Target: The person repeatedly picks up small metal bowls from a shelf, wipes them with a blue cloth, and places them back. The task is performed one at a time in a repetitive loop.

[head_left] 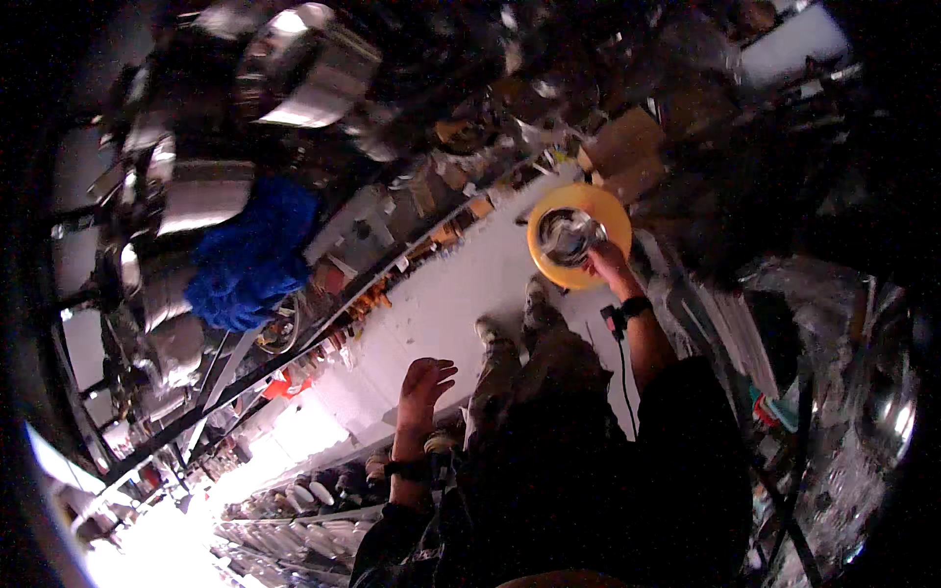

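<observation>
My right hand reaches over a round yellow object, which looks like a bucket or a stool top. At its centre sits something shiny and clear or metallic. My fingers overlap the edge of this shiny thing; blur hides whether they grip it. My left hand is raised beside my legs, fingers apart, holding nothing. Both wrists wear dark bands.
A pale floor strip runs diagonally between crowded shelves. A cardboard box stands beyond the yellow object. Blue fabric or plastic hangs at the left. Stacked long items lie at the right. A dark cable hangs from my right wrist.
</observation>
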